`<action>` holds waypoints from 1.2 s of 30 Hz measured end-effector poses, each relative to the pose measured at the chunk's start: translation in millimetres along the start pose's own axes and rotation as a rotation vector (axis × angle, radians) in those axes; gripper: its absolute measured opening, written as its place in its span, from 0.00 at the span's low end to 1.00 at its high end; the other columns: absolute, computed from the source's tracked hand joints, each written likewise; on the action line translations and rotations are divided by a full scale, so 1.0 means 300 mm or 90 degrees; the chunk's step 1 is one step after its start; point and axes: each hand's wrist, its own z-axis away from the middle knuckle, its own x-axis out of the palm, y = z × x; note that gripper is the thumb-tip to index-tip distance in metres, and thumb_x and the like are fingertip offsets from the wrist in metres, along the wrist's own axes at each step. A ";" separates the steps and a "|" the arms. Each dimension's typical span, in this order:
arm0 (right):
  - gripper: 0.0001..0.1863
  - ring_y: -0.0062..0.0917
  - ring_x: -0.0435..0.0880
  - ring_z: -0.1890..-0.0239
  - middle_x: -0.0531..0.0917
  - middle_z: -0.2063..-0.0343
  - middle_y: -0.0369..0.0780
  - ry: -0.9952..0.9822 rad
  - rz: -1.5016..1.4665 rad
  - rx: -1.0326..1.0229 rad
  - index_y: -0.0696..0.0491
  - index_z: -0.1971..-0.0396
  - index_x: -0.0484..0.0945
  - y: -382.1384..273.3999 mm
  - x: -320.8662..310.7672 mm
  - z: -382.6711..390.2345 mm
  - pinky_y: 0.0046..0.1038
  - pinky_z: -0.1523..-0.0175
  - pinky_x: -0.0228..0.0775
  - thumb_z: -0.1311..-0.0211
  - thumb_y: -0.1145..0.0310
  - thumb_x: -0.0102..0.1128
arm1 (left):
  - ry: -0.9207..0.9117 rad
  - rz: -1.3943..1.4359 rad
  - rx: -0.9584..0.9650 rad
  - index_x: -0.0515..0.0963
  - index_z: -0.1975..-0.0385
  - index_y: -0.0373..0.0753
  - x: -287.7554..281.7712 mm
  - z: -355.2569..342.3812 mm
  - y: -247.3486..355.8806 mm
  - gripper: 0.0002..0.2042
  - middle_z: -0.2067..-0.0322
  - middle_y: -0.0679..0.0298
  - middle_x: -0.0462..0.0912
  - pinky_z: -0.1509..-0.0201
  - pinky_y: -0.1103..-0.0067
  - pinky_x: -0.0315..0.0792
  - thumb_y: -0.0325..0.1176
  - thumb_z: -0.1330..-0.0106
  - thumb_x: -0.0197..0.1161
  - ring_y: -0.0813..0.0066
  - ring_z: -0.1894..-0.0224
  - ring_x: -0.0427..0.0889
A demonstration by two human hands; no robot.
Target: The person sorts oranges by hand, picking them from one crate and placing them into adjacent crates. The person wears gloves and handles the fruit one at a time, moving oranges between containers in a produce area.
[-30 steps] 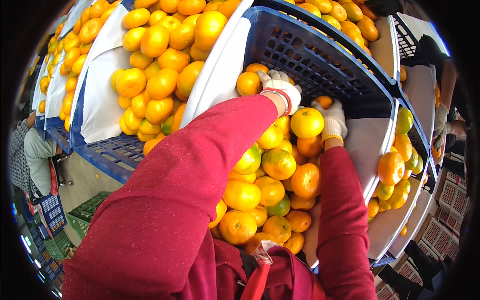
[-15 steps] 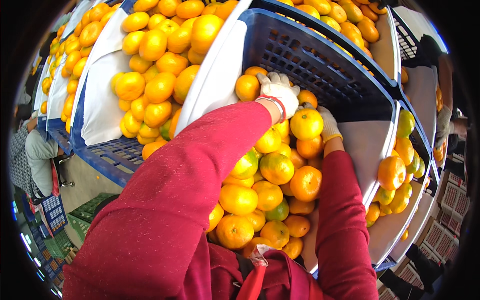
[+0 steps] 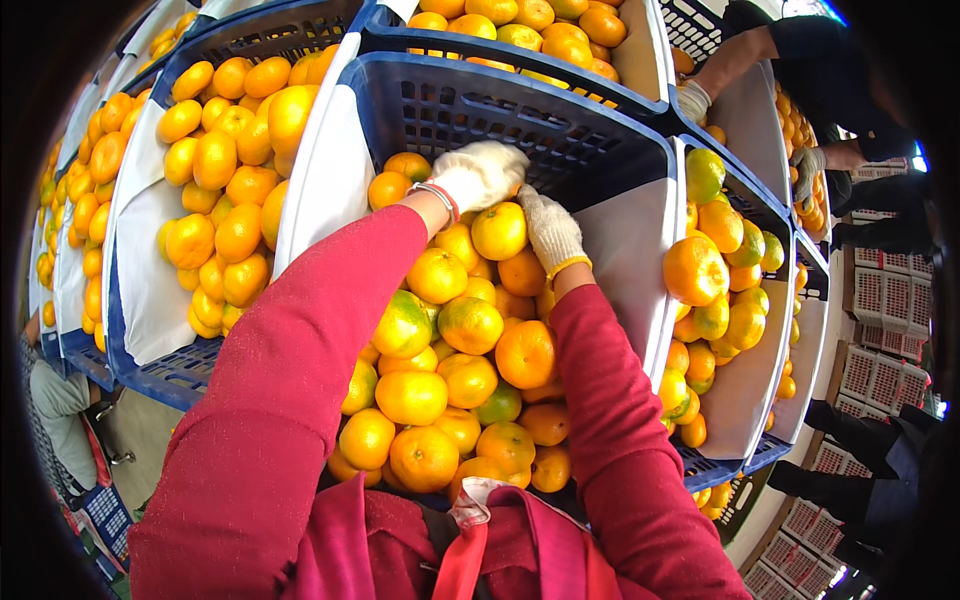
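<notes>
Both my hands wear pale knit gloves and reach to the far end of a blue crate (image 3: pixel 520 90) lined with white paper and heaped with orange and greenish mandarins (image 3: pixel 470 325). My left hand (image 3: pixel 485 172) is smeared by motion above the fruit, so its fingers cannot be made out. Close on its right, my right hand (image 3: pixel 552 232) has its fingers pressed together and bent toward the left hand. A sliver of orange shows between the two hands; what the right fingers hold is hidden. A mandarin (image 3: pixel 499 231) lies just below them, and another mandarin (image 3: pixel 389 190) sits left of my left wrist.
More paper-lined crates of mandarins stand close on the left (image 3: pixel 215 230), right (image 3: pixel 725 270) and far side (image 3: pixel 530 30). At the upper right another person's gloved hands (image 3: pixel 808 165) work over fruit. Stacked pale crates (image 3: pixel 890 290) stand beyond on the right.
My view has swung right, so the crate appears farther left. My hands have come closer together near the far end, and the left one is now moving.
</notes>
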 end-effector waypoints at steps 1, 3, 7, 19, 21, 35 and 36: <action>0.24 0.48 0.84 0.43 0.86 0.49 0.51 0.011 0.076 -0.032 0.51 0.41 0.79 0.019 0.004 -0.022 0.44 0.40 0.76 0.20 0.54 0.40 | -0.024 0.040 0.052 0.82 0.45 0.45 0.012 0.009 0.015 0.21 0.41 0.51 0.82 0.31 0.63 0.72 0.47 0.26 0.48 0.51 0.37 0.80; 0.20 0.47 0.86 0.48 0.88 0.54 0.49 0.026 0.223 -0.090 0.51 0.42 0.78 0.038 0.025 -0.028 0.44 0.44 0.79 0.20 0.60 0.39 | 0.011 -0.051 0.164 0.80 0.41 0.46 0.131 -0.009 -0.066 0.25 0.39 0.52 0.81 0.30 0.63 0.71 0.54 0.23 0.45 0.50 0.37 0.80; 0.35 0.48 0.83 0.41 0.86 0.47 0.53 -0.001 -0.269 0.051 0.49 0.33 0.75 -0.039 -0.001 0.128 0.44 0.34 0.71 0.25 0.37 0.46 | -0.138 -0.032 0.090 0.80 0.39 0.46 0.092 -0.032 -0.104 0.29 0.35 0.52 0.79 0.27 0.62 0.67 0.59 0.21 0.40 0.49 0.33 0.77; 0.33 0.34 0.81 0.37 0.83 0.40 0.49 0.013 -0.486 0.023 0.56 0.35 0.77 -0.098 -0.254 0.452 0.31 0.32 0.71 0.36 0.54 0.69 | -0.191 -0.141 0.079 0.78 0.39 0.51 0.089 -0.059 -0.067 0.28 0.35 0.56 0.78 0.30 0.62 0.70 0.59 0.23 0.38 0.49 0.35 0.77; 0.35 0.36 0.81 0.37 0.83 0.41 0.48 -0.087 -0.261 -0.070 0.55 0.34 0.77 -0.122 -0.316 0.561 0.34 0.32 0.72 0.40 0.55 0.72 | -0.191 -0.051 0.003 0.78 0.37 0.50 0.064 -0.021 -0.019 0.29 0.34 0.53 0.77 0.28 0.62 0.68 0.61 0.23 0.39 0.48 0.33 0.76; 0.40 0.47 0.81 0.39 0.77 0.40 0.49 -0.093 0.119 -0.144 0.50 0.33 0.72 -0.265 -0.363 0.715 0.46 0.38 0.75 0.48 0.62 0.77 | -0.160 -0.013 0.049 0.76 0.32 0.46 0.105 -0.023 -0.047 0.35 0.30 0.51 0.73 0.24 0.61 0.63 0.65 0.25 0.41 0.47 0.30 0.73; 0.38 0.46 0.81 0.39 0.77 0.39 0.50 0.034 0.099 -0.210 0.51 0.34 0.73 -0.239 -0.401 0.720 0.46 0.37 0.75 0.47 0.65 0.77 | -0.173 0.011 0.006 0.75 0.32 0.47 0.089 -0.009 -0.016 0.34 0.29 0.52 0.72 0.24 0.59 0.63 0.64 0.24 0.40 0.47 0.30 0.72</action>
